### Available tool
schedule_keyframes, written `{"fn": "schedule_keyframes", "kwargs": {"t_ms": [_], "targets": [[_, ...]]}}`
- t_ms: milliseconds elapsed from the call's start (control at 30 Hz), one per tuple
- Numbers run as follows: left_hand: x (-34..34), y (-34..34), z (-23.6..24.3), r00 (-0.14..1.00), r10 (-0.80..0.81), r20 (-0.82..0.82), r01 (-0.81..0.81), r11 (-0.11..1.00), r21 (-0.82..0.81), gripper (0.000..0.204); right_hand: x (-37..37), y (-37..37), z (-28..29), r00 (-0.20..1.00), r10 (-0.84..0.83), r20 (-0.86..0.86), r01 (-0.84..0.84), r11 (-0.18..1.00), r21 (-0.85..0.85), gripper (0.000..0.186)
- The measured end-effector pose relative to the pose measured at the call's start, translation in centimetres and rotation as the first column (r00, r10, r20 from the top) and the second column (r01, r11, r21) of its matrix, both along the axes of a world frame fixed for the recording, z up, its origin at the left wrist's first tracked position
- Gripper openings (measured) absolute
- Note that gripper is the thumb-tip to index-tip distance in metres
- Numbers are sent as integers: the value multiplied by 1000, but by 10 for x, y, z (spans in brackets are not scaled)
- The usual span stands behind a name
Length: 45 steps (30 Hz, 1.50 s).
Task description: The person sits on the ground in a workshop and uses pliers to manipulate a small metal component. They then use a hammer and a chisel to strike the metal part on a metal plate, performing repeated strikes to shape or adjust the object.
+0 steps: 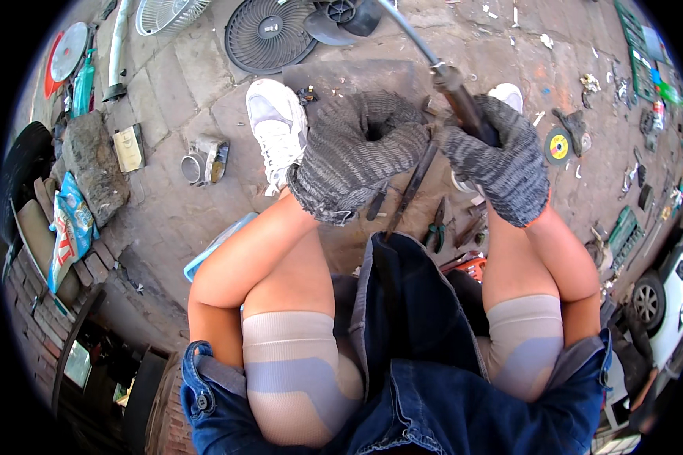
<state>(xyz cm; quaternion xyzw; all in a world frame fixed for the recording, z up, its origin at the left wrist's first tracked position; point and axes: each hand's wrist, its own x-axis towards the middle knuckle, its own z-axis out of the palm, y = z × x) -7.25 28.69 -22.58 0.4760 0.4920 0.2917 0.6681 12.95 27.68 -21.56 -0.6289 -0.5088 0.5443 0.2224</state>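
My right hand [499, 155], in a grey knitted glove, grips a dark brown cylindrical tool [459, 97], from whose metal end a grey rod or cable [410, 34] runs up out of view. My left hand [357, 155], in a matching glove, is closed beside it with fingers curled; whatever it holds, if anything, is hidden. A long dark bar [416, 189] slants down between the hands toward my lap. Pliers [437, 224] and other small tools lie on the paving below my hands.
Fan grilles [269, 45], a metal can [201, 159], a rock [91, 171] and a yellow booklet [129, 148] lie around me. A cutting disc [558, 144] and green tool cases [626, 231] are right. A tyre [26, 163] stands left; a white car [668, 299] is at far right.
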Motion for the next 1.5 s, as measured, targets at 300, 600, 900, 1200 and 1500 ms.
{"fn": "schedule_keyframes", "kwargs": {"t_ms": [300,600,900,1200,1500], "targets": [[-26,-7,5,897,379,227,-404,911,78,12,56,-38,5,980,194,-49,-196,980,-39,34],[-24,-8,2,855,494,155,-517,837,180,15,51,-30,13,950,312,6,-311,950,-37,37],[-19,-6,-2,847,529,45,-527,828,192,12,39,-33,15,971,238,32,-237,971,-36,32],[-18,1,-26,843,521,-135,-504,852,146,9,15,-30,15,987,160,16,-154,971,-185,32],[7,-12,-147,858,329,-394,-383,922,-65,11,30,-30,-43,979,180,-99,-205,888,-411,40]]}}
